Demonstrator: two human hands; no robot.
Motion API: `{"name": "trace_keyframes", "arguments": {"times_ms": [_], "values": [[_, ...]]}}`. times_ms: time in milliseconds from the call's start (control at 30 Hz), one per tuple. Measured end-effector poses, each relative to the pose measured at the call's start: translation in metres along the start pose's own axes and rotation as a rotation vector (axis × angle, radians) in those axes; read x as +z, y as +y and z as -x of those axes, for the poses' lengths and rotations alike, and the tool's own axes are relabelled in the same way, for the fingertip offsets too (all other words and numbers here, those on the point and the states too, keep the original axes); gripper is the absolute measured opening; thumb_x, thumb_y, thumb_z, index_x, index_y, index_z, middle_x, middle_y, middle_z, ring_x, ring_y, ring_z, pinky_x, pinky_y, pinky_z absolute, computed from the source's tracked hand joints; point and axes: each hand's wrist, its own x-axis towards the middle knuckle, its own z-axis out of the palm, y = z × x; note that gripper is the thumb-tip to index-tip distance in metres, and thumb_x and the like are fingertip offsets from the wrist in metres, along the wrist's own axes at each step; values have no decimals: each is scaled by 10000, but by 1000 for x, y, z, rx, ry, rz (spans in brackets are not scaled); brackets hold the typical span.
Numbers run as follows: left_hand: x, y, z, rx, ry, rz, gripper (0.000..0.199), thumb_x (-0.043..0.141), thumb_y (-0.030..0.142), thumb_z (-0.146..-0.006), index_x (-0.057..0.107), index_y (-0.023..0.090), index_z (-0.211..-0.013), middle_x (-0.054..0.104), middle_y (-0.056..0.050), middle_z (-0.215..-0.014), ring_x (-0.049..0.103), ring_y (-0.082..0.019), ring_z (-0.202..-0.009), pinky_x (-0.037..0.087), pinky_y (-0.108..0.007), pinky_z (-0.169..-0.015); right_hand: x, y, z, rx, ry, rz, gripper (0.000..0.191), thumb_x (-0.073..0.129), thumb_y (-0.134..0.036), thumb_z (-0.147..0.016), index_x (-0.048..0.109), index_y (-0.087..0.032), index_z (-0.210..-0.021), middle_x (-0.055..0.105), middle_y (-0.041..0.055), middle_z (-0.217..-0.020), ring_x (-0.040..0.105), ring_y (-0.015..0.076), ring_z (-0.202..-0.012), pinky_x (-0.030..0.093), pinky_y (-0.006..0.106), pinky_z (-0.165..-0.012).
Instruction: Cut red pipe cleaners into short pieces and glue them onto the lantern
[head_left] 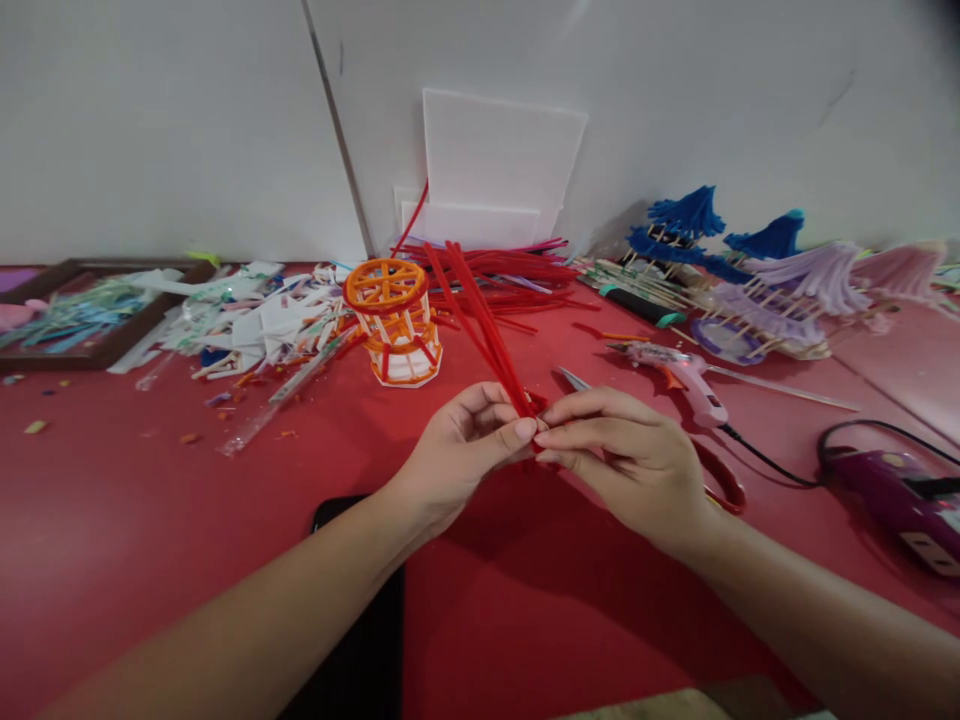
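A bundle of red pipe cleaners (487, 328) rises from between my hands, its strands fanning out toward the upper left. My left hand (480, 435) is closed on the bundle's lower part, thumb and fingers pinching it. At the same lower end, the fingertips of my right hand (622, 455) also pinch the red strands; the exact ends are hidden by the fingers. Beyond my left hand stands an orange and white round frame (386, 320) built of sticks and pipe cleaners. Scissors (724, 480) lie partly under my right hand.
Loose red pipe cleaners (495, 268) lie by the wall. On the right are a pink glue gun (697, 385), a purple device (892, 500) with a cord, and blue and lilac roofed models (795, 265). Scraps (277, 320) pile up left. A black phone-like slab (360, 620) lies beneath my left forearm.
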Motion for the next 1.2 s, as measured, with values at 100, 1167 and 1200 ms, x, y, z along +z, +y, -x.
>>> {"name": "trace_keyframes", "arguments": {"times_ms": [100, 1167, 1200], "values": [[-1, -1, 0, 43, 6, -24, 299, 880, 232, -635, 639, 173, -801, 691, 49, -684, 646, -54, -649, 522, -157, -665, 1, -3, 0, 24, 25, 3, 122, 741, -166, -787, 760, -284, -812, 737, 12, -869, 690, 139, -760, 571, 273, -729], [2, -8, 3, 344, 75, -346, 182, 810, 145, -695, 644, 176, -763, 741, 28, -781, 706, -83, -770, 546, -154, -715, 17, -10, 1, 664, -113, -344, 205, 648, -300, -779, 591, -182, -622, 594, -29, -480, 542, 72, -417, 442, 174, -434], [2, -8, 3, 352, 75, -342, 158, 809, 146, -695, 667, 177, -757, 752, 21, -796, 711, -88, -781, 554, -160, -727, 17, -10, 2, 644, -119, -346, 208, 643, -309, -791, 595, -182, -633, 598, -27, -486, 546, 75, -418, 445, 176, -435]]}}
